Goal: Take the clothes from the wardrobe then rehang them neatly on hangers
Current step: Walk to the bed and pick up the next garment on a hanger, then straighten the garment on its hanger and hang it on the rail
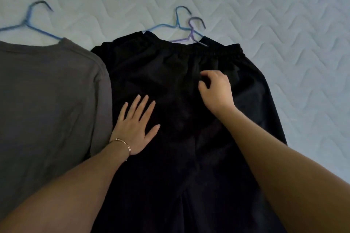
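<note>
As trousers lie beneath, right hand pinches them.

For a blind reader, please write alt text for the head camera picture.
The left hand presses flat on a black garment on a white mattress while the right hand pinches its fabric. A grey shirt and three hangers lie nearby.
</note>
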A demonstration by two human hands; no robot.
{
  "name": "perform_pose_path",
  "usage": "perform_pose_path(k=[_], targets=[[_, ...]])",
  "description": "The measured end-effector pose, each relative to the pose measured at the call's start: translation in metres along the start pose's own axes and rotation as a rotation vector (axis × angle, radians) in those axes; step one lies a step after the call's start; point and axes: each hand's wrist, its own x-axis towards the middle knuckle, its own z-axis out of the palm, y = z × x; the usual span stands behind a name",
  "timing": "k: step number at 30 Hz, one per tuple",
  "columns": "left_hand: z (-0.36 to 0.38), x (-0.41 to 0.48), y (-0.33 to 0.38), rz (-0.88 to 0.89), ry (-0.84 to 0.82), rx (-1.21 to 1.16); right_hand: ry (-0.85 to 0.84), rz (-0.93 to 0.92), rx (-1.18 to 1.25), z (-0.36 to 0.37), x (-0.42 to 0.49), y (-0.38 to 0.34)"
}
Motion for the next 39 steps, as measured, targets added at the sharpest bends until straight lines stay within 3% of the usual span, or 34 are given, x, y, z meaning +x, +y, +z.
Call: perform_pose_path(k=[4,9,15,21,24,28,30,32,36,39], targets=[[0.008,0.002,-0.002,0.044,0.004,-0.005,0.04,-0.095,-0.117,0.021,0.082,-0.008],[0.013,0.004,-0.003,0.07,0.031,-0.034,-0.044,0.01,-0.195,0.031,0.144,-0.02],[0.016,0.006,-0.005,0.072,0.052,-0.017,0.069,0.044,-0.008,0.01,0.147,-0.034],[0.011,0.005,-0.004,0.051,0.08,0.008,0.15,-0.126,0.096,-0.036,0.085,-0.051],[-0.008,0.002,0.002,0.0,-0.037,-0.063,0.148,-0.205,0.119,-0.066,0.029,-0.06],[-0.058,0.005,0.008,-0.057,-0.387,-0.214,0.087,-0.283,0.094,-0.111,-0.036,-0.073],[-0.092,-0.012,0.012,-0.059,-0.42,-0.356,0.043,-0.294,0.098,-0.135,-0.066,-0.081],[-0.128,-0.042,0.014,-0.071,-0.248,-0.53,-0.007,-0.293,0.097,-0.159,-0.098,-0.093],[-0.222,-0.109,0.013,-0.122,0.335,-0.74,-0.058,-0.276,0.146,-0.205,-0.168,-0.128],[-0.293,-0.153,0.012,-0.112,0.469,-0.774,-0.041,-0.236,0.201,-0.243,-0.225,-0.168]])
